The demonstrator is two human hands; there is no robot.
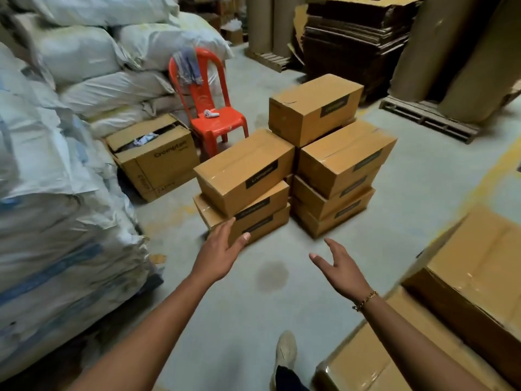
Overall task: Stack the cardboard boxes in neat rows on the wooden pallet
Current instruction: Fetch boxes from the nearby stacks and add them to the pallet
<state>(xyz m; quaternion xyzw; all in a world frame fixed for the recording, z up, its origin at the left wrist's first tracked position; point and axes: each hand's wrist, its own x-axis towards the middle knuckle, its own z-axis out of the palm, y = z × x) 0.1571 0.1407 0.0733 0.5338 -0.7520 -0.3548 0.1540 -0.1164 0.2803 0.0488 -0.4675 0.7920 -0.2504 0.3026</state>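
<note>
Our fingers spread straight on both hands, holding nothing. The left hand is at the lowest corner of the cardboard boxes stacked on the floor, the right hand nearby. Sacks crowd the left, and a red chair stands behind.

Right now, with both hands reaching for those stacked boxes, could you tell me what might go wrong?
The left hand is at the near stack's bottom box; pulling it could tip the skewed top box. The right hand is off the boxes, so a one-sided lift may twist. The dark floor stain might be slippery.
</note>
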